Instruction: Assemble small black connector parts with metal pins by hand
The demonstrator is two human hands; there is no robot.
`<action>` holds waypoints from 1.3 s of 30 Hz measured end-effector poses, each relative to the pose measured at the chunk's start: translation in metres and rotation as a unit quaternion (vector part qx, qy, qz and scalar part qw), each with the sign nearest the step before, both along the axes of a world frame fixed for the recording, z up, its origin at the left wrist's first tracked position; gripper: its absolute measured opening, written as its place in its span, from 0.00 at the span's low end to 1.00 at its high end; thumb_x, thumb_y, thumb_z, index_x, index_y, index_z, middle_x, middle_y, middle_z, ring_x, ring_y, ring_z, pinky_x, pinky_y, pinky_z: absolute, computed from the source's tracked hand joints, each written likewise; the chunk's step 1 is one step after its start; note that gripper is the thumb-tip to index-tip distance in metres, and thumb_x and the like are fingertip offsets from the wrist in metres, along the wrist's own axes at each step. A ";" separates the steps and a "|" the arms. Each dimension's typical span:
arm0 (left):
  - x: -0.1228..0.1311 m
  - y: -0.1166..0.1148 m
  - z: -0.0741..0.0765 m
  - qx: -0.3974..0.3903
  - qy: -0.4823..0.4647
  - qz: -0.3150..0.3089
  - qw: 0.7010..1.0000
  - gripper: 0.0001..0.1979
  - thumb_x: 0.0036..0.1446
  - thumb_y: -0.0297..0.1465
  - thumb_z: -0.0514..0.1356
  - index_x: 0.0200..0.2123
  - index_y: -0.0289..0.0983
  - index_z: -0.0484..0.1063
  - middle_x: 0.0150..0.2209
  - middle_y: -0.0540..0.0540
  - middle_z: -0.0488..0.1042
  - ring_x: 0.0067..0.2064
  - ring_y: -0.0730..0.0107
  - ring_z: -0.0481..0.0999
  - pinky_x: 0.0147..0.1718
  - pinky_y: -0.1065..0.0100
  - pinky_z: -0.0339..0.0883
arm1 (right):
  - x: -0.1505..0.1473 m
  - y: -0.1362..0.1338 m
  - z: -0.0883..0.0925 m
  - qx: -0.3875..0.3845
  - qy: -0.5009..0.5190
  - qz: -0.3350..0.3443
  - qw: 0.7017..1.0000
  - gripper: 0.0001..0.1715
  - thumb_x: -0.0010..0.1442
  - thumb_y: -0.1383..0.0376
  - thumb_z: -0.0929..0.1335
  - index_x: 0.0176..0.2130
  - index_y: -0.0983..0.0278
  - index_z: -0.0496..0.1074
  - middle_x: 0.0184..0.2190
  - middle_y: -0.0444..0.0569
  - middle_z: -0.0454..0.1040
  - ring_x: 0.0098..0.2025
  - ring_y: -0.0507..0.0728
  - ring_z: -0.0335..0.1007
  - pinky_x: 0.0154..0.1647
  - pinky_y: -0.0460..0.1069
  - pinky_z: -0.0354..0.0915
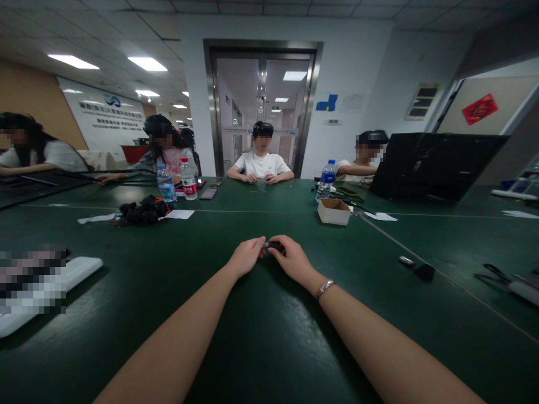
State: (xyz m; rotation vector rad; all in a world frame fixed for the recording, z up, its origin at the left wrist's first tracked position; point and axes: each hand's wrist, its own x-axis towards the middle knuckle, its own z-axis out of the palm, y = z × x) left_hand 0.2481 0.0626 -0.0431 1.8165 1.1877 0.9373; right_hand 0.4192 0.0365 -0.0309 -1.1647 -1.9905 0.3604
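Both my forearms stretch out over a dark green table (269, 336). My left hand (246, 255) and my right hand (290, 258) meet at the table's middle, fingers curled, pinching a small dark object (273, 245) between them. The object is mostly hidden by my fingers and I cannot make out what it is. A bracelet sits on my right wrist.
A small cardboard box (334, 211) stands ahead to the right, a pile of black items (143, 211) ahead to the left, water bottles (166, 182) behind it. A black laptop (433, 165) is at the right. Several people sit around the far side. A white object (50, 286) lies at my left.
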 end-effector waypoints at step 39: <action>-0.001 -0.004 0.009 0.007 -0.011 -0.022 1.000 0.10 0.54 0.38 0.55 0.33 0.38 0.67 0.34 0.49 0.69 0.38 0.69 0.68 0.39 0.68 0.62 | 0.001 0.001 -0.002 0.005 -0.005 0.011 1.000 0.11 0.58 0.66 0.66 0.43 0.61 0.70 0.40 0.48 0.72 0.41 0.54 0.67 0.43 0.51 0.64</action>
